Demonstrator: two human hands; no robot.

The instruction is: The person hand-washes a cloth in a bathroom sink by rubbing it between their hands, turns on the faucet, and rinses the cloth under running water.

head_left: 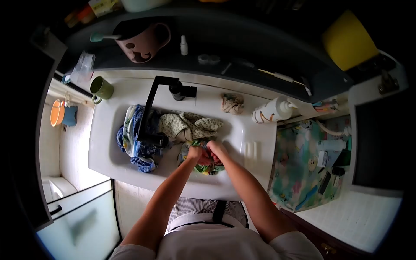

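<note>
In the white sink, a green and yellow patterned cloth is gripped by both of my hands near the front edge. My left hand and my right hand are close together, fingers closed on the fabric. Just behind them lies a cream cloth with small dark dots. Blue and white patterned clothing is heaped on the sink's left side. Above the clothes stands a black faucet, its spout end left of my hands. The cloth's lower part is hidden by my hands.
A green mug stands at the sink's back left corner. On the back right rim are a crumpled beige cloth and a white bottle. A dark shelf above holds a pink mug. Toiletries lie on a patterned mat at right.
</note>
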